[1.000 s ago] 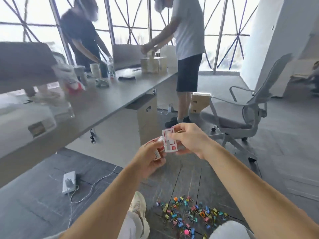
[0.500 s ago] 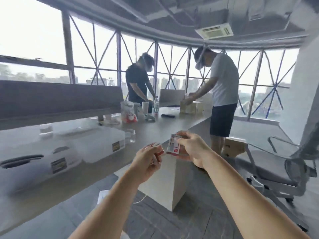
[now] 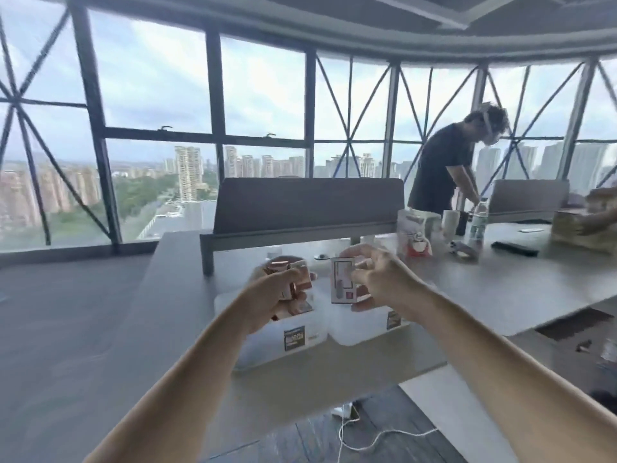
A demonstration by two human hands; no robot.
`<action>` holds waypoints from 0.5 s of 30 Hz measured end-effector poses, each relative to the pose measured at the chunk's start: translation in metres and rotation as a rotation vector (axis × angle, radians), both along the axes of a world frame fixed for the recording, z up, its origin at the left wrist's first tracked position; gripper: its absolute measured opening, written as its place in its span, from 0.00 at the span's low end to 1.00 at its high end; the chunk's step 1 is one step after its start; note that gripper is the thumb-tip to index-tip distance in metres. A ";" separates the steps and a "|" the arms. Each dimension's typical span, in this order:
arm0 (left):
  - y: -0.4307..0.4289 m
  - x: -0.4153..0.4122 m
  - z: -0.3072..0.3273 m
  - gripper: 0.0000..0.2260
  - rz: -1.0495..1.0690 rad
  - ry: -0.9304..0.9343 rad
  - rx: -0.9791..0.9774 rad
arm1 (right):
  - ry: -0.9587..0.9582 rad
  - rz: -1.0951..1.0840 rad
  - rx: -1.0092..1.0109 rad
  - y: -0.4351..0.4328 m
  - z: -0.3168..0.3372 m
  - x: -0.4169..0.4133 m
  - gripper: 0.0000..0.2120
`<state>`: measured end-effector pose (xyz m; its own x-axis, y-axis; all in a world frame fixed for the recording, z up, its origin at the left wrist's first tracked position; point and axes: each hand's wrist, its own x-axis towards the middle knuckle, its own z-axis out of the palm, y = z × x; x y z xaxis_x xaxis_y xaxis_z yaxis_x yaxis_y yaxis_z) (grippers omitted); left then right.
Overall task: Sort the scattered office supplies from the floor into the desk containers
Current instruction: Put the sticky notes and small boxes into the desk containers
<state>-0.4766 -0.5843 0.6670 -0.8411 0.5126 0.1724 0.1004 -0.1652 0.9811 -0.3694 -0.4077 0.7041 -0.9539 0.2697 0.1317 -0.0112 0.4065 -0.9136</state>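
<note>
Both bare forearms reach forward over the near edge of a long grey desk [image 3: 500, 289]; the left hand [image 3: 272, 300] is curled tightly around a cluster of small reddish-pink cardboard boxes [image 3: 288, 285], several of them bunched in the grip, their exact number lost to blur; the right hand [image 3: 377, 279] pinches a single small white cardboard box with red trim [image 3: 342, 284] between thumb and fingers, holding it upright with its printed face toward the camera; the two hands are near each other at about the same height, with a narrow gap between what they hold; both are held in the air above two translucent white plastic storage containers [image 3: 300, 342] that sit side by side on the desk near its front edge, each with a dark label on its front wall; whether the containers are open or lidded cannot be told; behind them stands a low grey desk divider panel [image 3: 307, 205]; farther right on the desk are a red-and-white plastic bag [image 3: 415, 240], a white paper cup [image 3: 450, 223], a clear plastic water bottle [image 3: 479, 222] and a flat black object [image 3: 514, 248]; a person in a dark T-shirt [image 3: 440, 168] bends over the far side of the desk; a white cable [image 3: 377, 439] trails across the dark floor under the desk; tall windows with dark crossed frames show a city skyline.
</note>
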 end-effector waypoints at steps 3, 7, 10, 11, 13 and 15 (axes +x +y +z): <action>-0.022 -0.027 0.004 0.09 0.115 0.117 -0.138 | -0.032 0.032 0.033 -0.002 -0.004 -0.034 0.13; -0.027 -0.095 -0.008 0.08 0.201 0.205 -0.332 | -0.115 0.064 0.099 0.000 -0.026 -0.120 0.10; -0.024 -0.122 -0.020 0.07 0.221 0.242 -0.419 | -0.209 0.044 0.335 -0.011 -0.052 -0.172 0.08; -0.022 -0.130 -0.024 0.06 0.227 0.247 -0.416 | -0.244 0.055 0.396 -0.015 -0.060 -0.185 0.06; -0.020 -0.141 -0.029 0.06 0.224 0.244 -0.394 | -0.299 0.077 0.501 -0.020 -0.077 -0.208 0.06; -0.019 -0.148 -0.033 0.06 0.204 0.237 -0.381 | -0.322 0.100 0.684 -0.023 -0.092 -0.224 0.06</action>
<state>-0.6247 -0.6028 0.6340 -0.8915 0.4050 0.2031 0.3208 0.2477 0.9142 -0.5929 -0.4307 0.6122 -0.9892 0.1379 -0.0504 0.1463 0.8942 -0.4231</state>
